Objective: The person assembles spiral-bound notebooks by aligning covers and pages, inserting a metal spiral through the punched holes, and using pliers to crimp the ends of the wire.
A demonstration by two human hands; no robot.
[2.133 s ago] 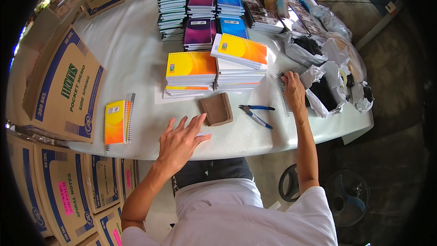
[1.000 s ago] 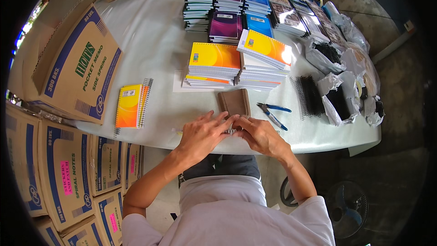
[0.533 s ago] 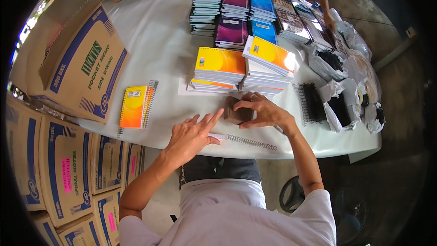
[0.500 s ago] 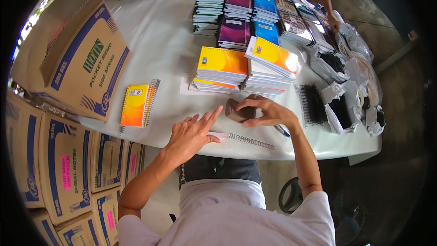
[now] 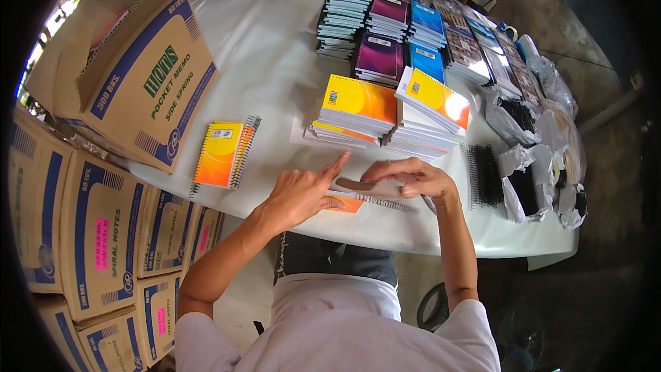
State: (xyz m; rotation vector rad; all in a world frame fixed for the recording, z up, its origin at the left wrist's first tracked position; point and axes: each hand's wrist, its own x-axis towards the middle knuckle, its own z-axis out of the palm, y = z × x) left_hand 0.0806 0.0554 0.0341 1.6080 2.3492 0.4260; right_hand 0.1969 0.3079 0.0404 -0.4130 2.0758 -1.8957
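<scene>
At the near edge of the white-covered table, a small orange-covered notebook, partly hidden under the left hand. Touching it from the left: thumb across the cover, fingers loosely spread, index stretched toward far right. No closed grip to be seen there; cannot tell how much of the notebook lies under the palm.

Out from the notebook's far right corner, a thin spiral binding coil, long axis left to right, right tip slanting slightly nearer. Cannot tell how far it is threaded into the page edge.

Just on the far side of that coil, the right hand, the nearer of the two to the coil's right end; for the notebook itself, nearer on the left. Curled around a brown block, seen almost edge-on, long axis also left to right and roughly along the coil. Blurred, so cannot tell whether pressed to the notebook or raised above.

Farther off to the left, small yellow-orange spiral notebooks, lying flat; to the right, a bunch of dark binding coils. Beyond both hands, stacked yellow-orange notebooks; farther still, purple notebooks beside blue notebooks.
</scene>
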